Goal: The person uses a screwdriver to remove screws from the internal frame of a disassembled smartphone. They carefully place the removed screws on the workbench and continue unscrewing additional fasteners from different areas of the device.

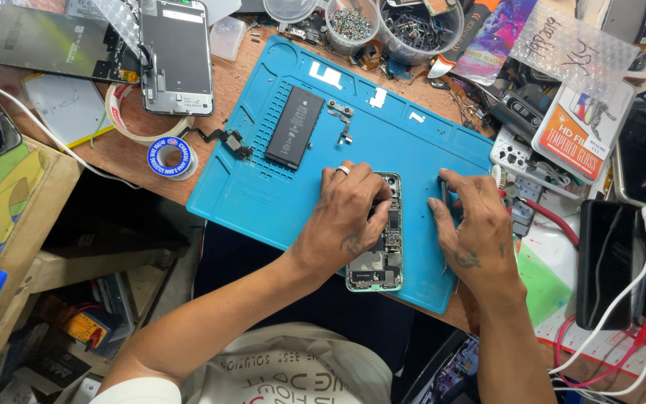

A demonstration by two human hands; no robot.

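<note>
Bare blue mat [248, 202] left open at its near-left corner, centre blocked by a black battery [294, 127] and loose brackets [342, 120], far edge hemmed by screw tubs [353, 22], right side crowded by cables [622, 299].

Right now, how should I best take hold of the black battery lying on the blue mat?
Probably by its two long edges, coming from above. The battery is a thin flat rectangle lying loose on the blue mat, apart from the left hand and the opened phone, so little else offers a hold.

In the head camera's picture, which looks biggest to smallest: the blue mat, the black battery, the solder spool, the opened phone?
1. Blue mat
2. Opened phone, partly hidden by the left hand
3. Black battery, close to the phone
4. Solder spool
</note>
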